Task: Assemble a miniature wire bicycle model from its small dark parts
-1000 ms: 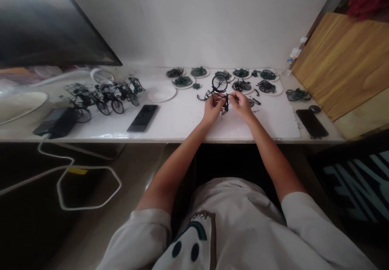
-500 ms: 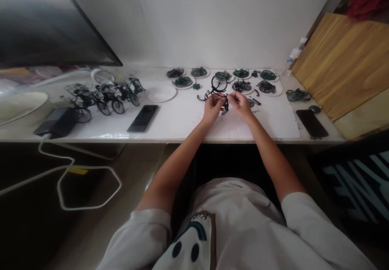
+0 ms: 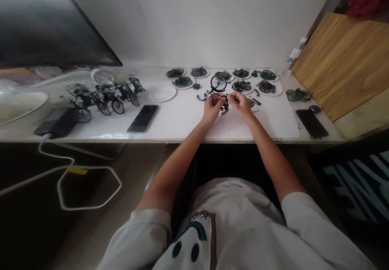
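Note:
A small dark model bicycle [image 3: 218, 83] is held over the white table, its spoked wheel up at the back. My left hand [image 3: 212, 107] is closed on its frame. Close beside it, the fingertips of my right hand [image 3: 240, 102] are pinched at the frame's right side; any small part between them is too small to make out. Behind the hands stand white plates with dark green and black parts, among them a plate [image 3: 276, 90] at the right. Loose black parts [image 3: 254, 101] lie just right of my right hand.
Several assembled model bicycles [image 3: 103, 96] stand at the left, near an empty white plate [image 3: 162, 93]. A phone [image 3: 143, 118] lies left of my arms, another phone [image 3: 312, 123] at the right. A black box [image 3: 57, 122] with a white cable sits at the left edge.
The held bicycle's wheel has shifted very slightly to the left. Both hands stay in nearly the same place and grip.

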### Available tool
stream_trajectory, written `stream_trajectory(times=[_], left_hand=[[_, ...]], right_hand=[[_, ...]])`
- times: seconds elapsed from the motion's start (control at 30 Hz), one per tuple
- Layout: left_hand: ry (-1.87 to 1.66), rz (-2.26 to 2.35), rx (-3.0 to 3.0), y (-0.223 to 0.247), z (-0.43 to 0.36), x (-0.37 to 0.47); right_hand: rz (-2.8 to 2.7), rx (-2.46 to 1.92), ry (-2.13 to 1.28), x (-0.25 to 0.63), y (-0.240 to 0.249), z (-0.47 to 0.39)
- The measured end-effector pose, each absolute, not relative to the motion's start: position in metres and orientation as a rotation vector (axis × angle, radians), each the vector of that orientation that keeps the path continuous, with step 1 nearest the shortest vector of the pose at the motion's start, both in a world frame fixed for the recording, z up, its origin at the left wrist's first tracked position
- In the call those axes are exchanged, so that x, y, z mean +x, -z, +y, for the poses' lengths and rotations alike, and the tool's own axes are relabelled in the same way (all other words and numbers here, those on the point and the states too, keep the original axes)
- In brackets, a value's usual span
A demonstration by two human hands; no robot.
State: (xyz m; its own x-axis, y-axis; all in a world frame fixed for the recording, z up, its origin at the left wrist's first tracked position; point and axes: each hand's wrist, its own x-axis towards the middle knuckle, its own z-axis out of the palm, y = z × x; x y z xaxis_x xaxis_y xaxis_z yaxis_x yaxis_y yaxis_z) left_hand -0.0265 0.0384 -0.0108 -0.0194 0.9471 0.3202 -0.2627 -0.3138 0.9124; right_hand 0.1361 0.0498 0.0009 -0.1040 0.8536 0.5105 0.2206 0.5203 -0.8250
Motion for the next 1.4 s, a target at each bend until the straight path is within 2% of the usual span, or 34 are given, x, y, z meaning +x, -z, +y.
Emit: stream_trajectory(times=[0.27, 0.67, 1.4], left_hand=[[-1.535, 0.836, 1.125, 0.0067, 0.0370, -0.0277], [-1.570, 0.855, 1.059, 0.0090, 0.0435, -0.0274], [-1.536, 0.821, 0.975, 0.0102, 0.0456, -0.0263]], right_hand=[[-1.670, -0.947, -0.798, 0.1343, -0.0039, 0.0465], [-1.732, -1.053, -0.682, 0.1367, -0.0047, 0.0474], [-1.765, -1.046, -0.678, 0.1375, -0.0025, 0.0463]])
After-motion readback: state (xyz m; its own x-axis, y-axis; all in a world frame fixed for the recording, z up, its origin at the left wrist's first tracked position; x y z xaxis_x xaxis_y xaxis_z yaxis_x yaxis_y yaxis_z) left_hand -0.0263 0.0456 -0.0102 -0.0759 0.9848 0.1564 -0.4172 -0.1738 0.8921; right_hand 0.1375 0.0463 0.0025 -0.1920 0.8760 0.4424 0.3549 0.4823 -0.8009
